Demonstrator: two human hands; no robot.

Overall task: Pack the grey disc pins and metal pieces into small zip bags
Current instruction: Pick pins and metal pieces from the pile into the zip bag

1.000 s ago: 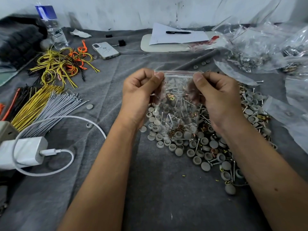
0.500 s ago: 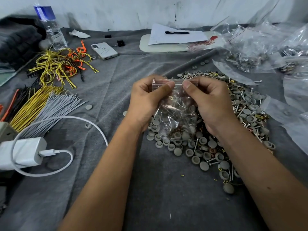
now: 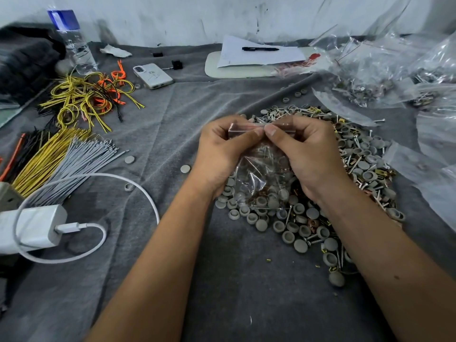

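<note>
Zip bag [image 3: 261,169] is filled above the pile's nine o'clock edge; both hands pinch its strip, so press it sealed.

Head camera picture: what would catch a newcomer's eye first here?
Dead centre, the left hand and right hand pinch the top of a small zip bag, their thumbs meeting. Beneath and to the right sprawls a pile of grey disc pins and metal pieces. At far left lie bright yellow and orange wires.
</note>
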